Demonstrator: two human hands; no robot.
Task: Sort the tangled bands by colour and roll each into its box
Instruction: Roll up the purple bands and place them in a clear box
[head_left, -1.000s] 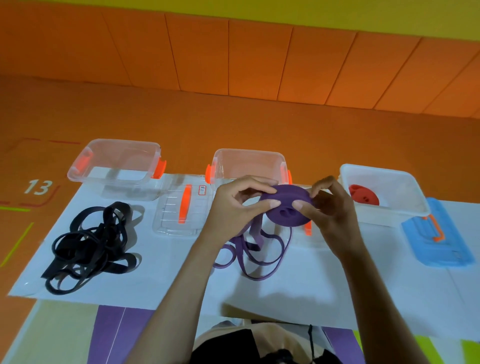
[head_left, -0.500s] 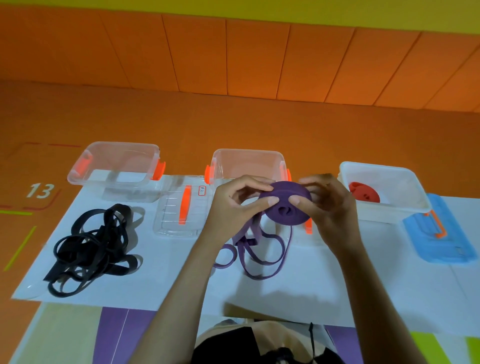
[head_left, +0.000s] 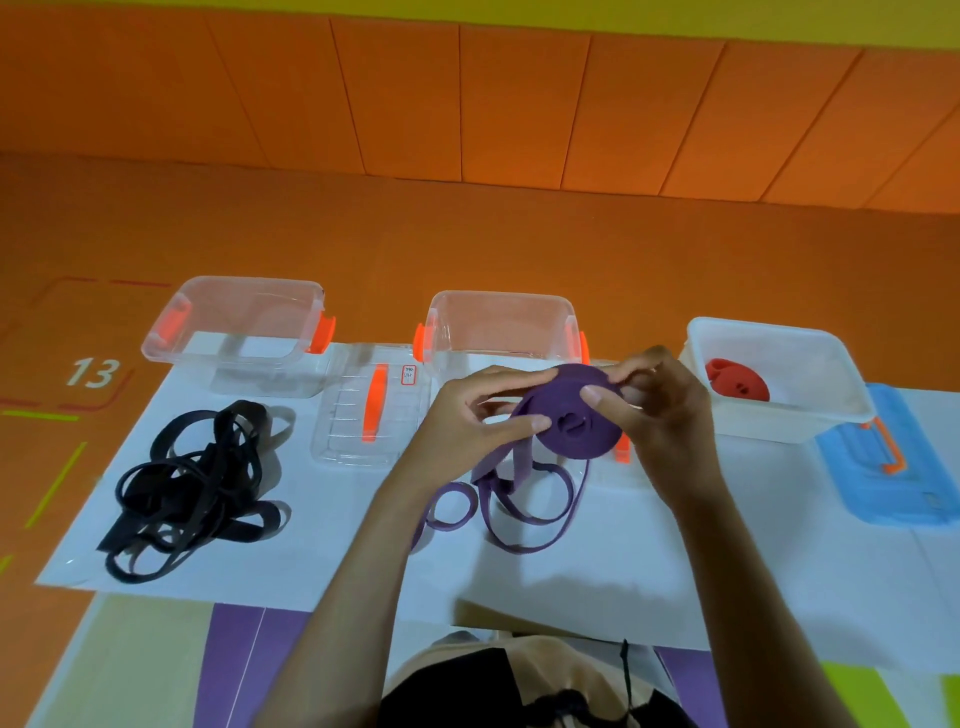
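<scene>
Nearest the person, below both hands, the loose end of the purple band (head_left: 511, 499) lies in a few slack loops on the white sheet (head_left: 571, 582). It is a flat, matt strap, and it rises from the loops into the purple roll (head_left: 566, 415) held just above the sheet.

The left hand (head_left: 462, 431) pinches the roll's left edge, fingertips on its flat face. The right hand (head_left: 670, 410) grips the right side, with the thumb on the face and the fingers curled round the far rim. The roll is a tight, thick disc with a small hollow in the middle.

By my reading the purple band is well over half wound, with only those loops left to take up.

Well to the left of the left hand, the black band (head_left: 192, 488) sits in a knotted heap of the same flat strap. It looks untouched, so it is the biggest job left. Between the heap and the left hand lies a clear ribbed lid (head_left: 343, 415) with an orange handle.

Just beyond the hands stands a clear plastic box (head_left: 501, 299) with orange clips, holding nothing, probably meant for the purple roll. A matching clear box (head_left: 234, 332) stands further left, beyond the black heap.

Right of the right hand, a white box (head_left: 810, 358) holds a finished red roll (head_left: 737, 387). A blue lid (head_left: 888, 467) lies beside it, not yet fitted.
</scene>
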